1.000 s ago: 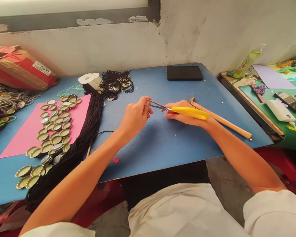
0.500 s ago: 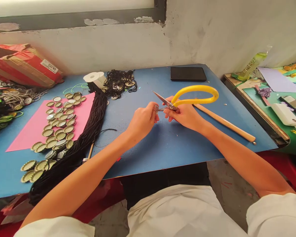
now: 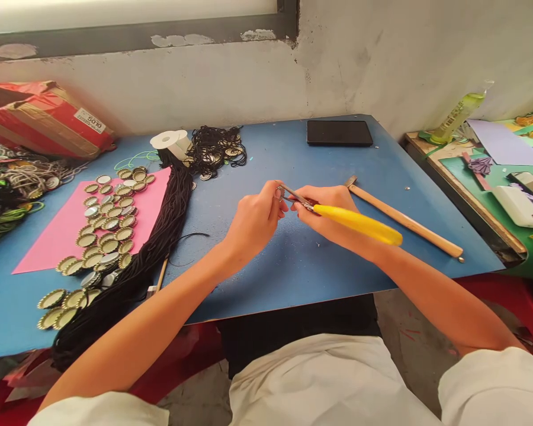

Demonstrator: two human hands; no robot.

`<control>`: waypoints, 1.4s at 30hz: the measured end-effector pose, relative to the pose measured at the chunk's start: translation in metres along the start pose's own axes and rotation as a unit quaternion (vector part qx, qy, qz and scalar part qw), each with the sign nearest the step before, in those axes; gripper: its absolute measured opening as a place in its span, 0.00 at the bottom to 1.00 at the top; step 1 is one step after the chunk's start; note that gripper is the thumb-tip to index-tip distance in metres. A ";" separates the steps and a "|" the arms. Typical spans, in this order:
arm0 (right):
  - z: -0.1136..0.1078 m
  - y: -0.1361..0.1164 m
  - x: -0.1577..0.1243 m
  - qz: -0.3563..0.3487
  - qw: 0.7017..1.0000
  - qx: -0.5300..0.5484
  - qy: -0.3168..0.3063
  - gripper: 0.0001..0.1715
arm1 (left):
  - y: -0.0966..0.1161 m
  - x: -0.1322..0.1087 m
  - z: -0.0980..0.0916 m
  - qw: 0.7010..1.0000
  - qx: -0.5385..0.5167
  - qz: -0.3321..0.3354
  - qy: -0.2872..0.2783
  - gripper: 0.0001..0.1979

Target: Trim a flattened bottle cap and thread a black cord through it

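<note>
My left hand (image 3: 255, 218) is closed in a pinch around a bottle cap (image 3: 279, 193), of which only a bit of crimped metal edge shows. My right hand (image 3: 331, 198) grips a pair of scissors with yellow handles (image 3: 359, 223). The blades point left and their tips meet the cap at my left fingertips; whether they press into it I cannot tell. To the left, many bottle caps (image 3: 109, 244) lie on a pink sheet (image 3: 44, 245), most with the hollow side up. A long bundle of black cords (image 3: 171, 219) runs beside them.
A hammer (image 3: 404, 219) lies right of my hands, with a black tablet (image 3: 339, 133) behind. A white spool (image 3: 171, 141) and tangled black cord with caps (image 3: 217, 148) sit at the back. A red box (image 3: 48, 121) stands left; a cluttered green table (image 3: 484, 177) adjoins right.
My right hand has turned the scissors: the yellow handles swung from up above the hand down to the right, and the blades now reach the cap. My left hand has stayed nearly in place.
</note>
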State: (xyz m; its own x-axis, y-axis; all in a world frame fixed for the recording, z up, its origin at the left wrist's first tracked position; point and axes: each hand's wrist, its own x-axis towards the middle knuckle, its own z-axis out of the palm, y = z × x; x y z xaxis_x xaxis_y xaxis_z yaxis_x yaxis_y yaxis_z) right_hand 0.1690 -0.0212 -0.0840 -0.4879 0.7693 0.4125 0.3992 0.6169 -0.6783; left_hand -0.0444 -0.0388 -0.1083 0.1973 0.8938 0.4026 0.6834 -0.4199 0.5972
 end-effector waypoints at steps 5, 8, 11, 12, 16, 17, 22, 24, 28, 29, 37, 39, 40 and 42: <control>0.008 0.007 -0.001 -0.012 0.999 0.002 -0.032 0.21 | -0.005 -0.001 -0.001 0.999 0.035 0.013 0.001 0.15; 0.007 0.007 -0.001 -0.028 0.998 -0.013 -0.054 0.22 | -0.010 0.000 -0.005 0.998 0.058 0.034 -0.021 0.17; 0.006 0.010 -0.002 -0.073 0.996 -0.019 -0.047 0.22 | -0.013 0.001 -0.011 0.993 0.087 0.070 -0.030 0.17; 0.006 0.012 -0.002 -0.091 0.995 -0.021 -0.045 0.21 | -0.013 0.001 -0.013 0.991 0.097 0.081 -0.031 0.17; 0.007 0.023 -0.005 -0.141 0.986 -0.072 -0.059 0.19 | -0.016 0.002 -0.022 0.986 0.114 0.118 -0.037 0.17; 0.008 0.025 -0.006 -0.150 0.983 -0.085 -0.062 0.18 | -0.016 0.002 -0.023 0.985 0.113 0.127 -0.037 0.17; 0.009 0.027 -0.006 -0.172 0.978 -0.103 -0.055 0.17 | -0.017 0.003 -0.024 0.984 0.096 0.148 -0.020 0.17; 0.008 0.027 -0.005 -0.158 0.981 -0.102 -0.050 0.16 | -0.015 0.003 -0.022 0.988 0.086 0.126 -0.009 0.17; 0.004 0.028 -0.002 -0.147 0.982 -0.102 -0.061 0.16 | -0.011 0.002 -0.014 0.996 0.057 0.068 -0.019 0.17; 0.003 0.028 -0.002 -0.153 0.981 -0.107 -0.060 0.16 | -0.010 0.001 -0.012 0.997 0.049 0.060 -0.021 0.17; 0.009 0.020 -0.004 -0.092 0.996 -0.007 -0.007 0.21 | -0.016 -0.003 -0.001 0.997 0.039 0.057 0.042 0.17; 0.012 0.015 -0.005 -0.064 0.997 0.041 0.006 0.22 | -0.019 -0.004 -0.001 0.993 0.050 0.085 0.058 0.19; 0.013 0.013 -0.005 -0.053 0.997 0.058 0.012 0.22 | -0.020 -0.004 -0.001 0.991 0.057 0.097 0.065 0.19; 0.015 0.010 -0.007 -0.037 0.996 0.076 0.023 0.21 | -0.021 -0.004 -0.002 0.988 0.074 0.114 0.078 0.20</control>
State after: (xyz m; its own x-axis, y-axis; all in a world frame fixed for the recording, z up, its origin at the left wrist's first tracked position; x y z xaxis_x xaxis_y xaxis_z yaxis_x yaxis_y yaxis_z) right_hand 0.1647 -0.0226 -0.1027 -0.4745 0.7315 0.4896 0.2388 0.6424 -0.7282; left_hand -0.0607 -0.0343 -0.1209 0.2554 0.7381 0.6244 0.7312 -0.5700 0.3747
